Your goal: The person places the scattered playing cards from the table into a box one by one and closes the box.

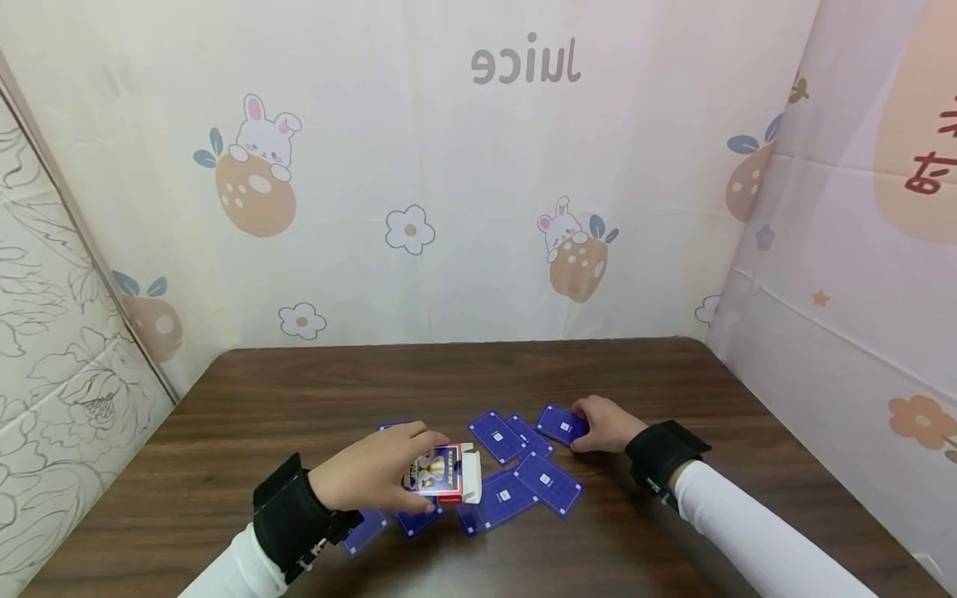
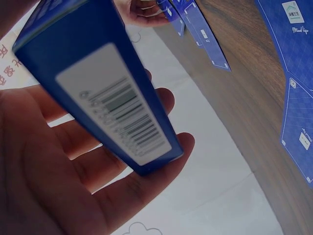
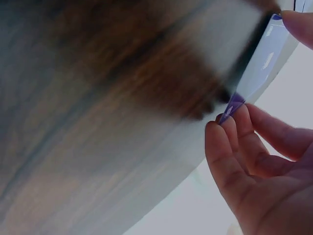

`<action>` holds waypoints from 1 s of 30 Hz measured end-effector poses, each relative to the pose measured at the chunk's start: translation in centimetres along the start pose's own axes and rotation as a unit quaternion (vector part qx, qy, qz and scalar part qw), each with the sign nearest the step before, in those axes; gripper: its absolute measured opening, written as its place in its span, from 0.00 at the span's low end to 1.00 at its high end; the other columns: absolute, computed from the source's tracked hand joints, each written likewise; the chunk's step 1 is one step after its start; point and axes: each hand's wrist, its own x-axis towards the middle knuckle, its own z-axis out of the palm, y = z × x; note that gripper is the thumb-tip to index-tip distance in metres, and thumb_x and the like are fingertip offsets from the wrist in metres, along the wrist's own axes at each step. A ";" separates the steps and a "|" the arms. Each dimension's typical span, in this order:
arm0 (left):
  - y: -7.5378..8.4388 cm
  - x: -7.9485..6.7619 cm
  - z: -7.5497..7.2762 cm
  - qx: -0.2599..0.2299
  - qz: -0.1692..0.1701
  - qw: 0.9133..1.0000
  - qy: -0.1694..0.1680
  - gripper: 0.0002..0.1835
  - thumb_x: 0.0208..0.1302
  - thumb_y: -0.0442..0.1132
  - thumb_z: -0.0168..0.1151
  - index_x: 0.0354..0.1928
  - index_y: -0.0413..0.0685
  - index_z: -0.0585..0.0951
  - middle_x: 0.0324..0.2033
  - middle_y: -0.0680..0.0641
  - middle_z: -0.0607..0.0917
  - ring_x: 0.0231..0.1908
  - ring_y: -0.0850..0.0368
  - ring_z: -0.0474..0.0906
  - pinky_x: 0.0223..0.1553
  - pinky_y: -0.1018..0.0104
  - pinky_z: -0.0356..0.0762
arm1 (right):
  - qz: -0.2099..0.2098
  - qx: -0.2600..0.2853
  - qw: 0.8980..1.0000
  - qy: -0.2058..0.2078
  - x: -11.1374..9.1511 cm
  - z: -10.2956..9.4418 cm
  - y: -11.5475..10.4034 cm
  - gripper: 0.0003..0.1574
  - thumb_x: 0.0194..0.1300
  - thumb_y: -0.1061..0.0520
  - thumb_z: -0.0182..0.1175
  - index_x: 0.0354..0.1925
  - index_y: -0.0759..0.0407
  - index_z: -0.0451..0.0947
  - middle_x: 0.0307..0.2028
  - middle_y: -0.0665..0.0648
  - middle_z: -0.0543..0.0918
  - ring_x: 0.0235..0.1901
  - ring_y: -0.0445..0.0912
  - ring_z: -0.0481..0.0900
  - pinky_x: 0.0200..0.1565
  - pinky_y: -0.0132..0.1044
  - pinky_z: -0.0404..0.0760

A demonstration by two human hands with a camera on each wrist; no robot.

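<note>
My left hand (image 1: 377, 472) grips a small card box (image 1: 437, 473) over the scattered cards, fingers on one side and thumb on the other. The box has a colourful front, and its white end flap (image 1: 471, 475) hangs out to the right. A barcode label (image 2: 117, 103) on its blue side faces the left wrist camera. To the right, my right hand (image 1: 609, 425) pinches a blue playing card (image 1: 557, 423) by its edges, thumb at one end and fingertips at the other. In the right wrist view this card (image 3: 264, 61) appears edge-on and shiny.
Several blue cards (image 1: 549, 483) lie face down on the brown wooden table (image 1: 336, 382), some overlapping. Part of a card (image 1: 365, 531) shows beneath the left hand. A printed cloth (image 1: 478, 282) hangs behind the table, and another cloth (image 1: 837, 349) stands along the right.
</note>
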 end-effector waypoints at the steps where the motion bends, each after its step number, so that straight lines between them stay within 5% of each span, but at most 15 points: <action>1: 0.0 0.0 0.0 0.000 0.001 1.000 0.000 0.36 0.49 0.55 0.72 0.60 0.49 0.73 0.44 0.53 0.77 0.38 0.64 0.71 0.42 0.67 0.75 | -0.007 -0.004 1.000 0.004 -0.1 0.0 0.0 0.35 0.44 0.53 0.72 0.47 0.73 0.74 0.37 0.60 0.77 0.37 0.49 0.74 0.44 0.46 0.76; 7: 0.1 -0.1 -0.1 0.001 -0.001 1.000 -0.002 0.37 0.49 0.54 0.72 0.60 0.48 0.72 0.45 0.52 0.77 0.38 0.64 0.71 0.42 0.67 0.75 | -0.065 0.008 0.998 0.025 -1.3 -1.2 -1.7 0.33 0.48 0.52 0.70 0.48 0.71 0.75 0.38 0.58 0.77 0.38 0.47 0.75 0.41 0.42 0.78; 21: 0.4 -0.1 -0.2 -0.001 0.010 1.000 -0.001 0.38 0.49 0.55 0.71 0.61 0.49 0.72 0.45 0.53 0.76 0.37 0.64 0.70 0.41 0.68 0.74 | -0.220 -0.016 0.975 0.020 -6.1 -3.9 -10.2 0.34 0.53 0.50 0.67 0.56 0.63 0.74 0.48 0.55 0.72 0.45 0.45 0.69 0.42 0.36 0.78; 30: 0.8 0.2 -0.2 -0.008 0.020 1.000 0.001 0.37 0.49 0.54 0.71 0.61 0.49 0.71 0.45 0.53 0.76 0.38 0.64 0.71 0.41 0.69 0.75 | -0.244 -0.071 0.965 0.065 -6.9 -2.9 -11.9 0.35 0.53 0.48 0.67 0.55 0.64 0.75 0.49 0.57 0.73 0.47 0.46 0.68 0.44 0.38 0.79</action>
